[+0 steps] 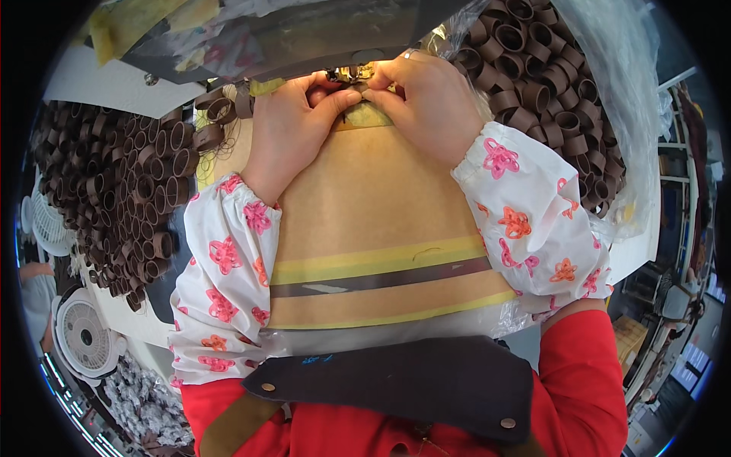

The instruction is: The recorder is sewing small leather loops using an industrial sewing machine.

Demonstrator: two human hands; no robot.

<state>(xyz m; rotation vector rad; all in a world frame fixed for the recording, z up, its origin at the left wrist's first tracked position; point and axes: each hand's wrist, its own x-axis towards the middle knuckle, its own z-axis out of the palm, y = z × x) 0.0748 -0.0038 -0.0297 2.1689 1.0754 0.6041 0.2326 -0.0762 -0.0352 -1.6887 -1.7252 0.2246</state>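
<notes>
Both hands meet under the head of a sewing machine (312, 53), close to its lit presser foot (352, 74). My left hand (289, 126) is closed, thumb and forefinger pinched together just left of the foot. From the right, my right hand (430, 107) pinches at the same spot, its thumb tip almost meeting the left thumb. Whatever lies between the fingertips is too small and covered to name. Beneath the hands is a tan work surface (373, 190) with yellow tape strips across it. A few brown loops (221, 110) lie beside my left hand.
A large heap of brown loops (114, 183) spreads over the table's left side. Another heap (533, 76) sits at the right in a clear plastic bag (636, 114). A white fan (84, 335) stands at the left, near crumpled clear plastic (145, 396). Loose threads lie by the machine.
</notes>
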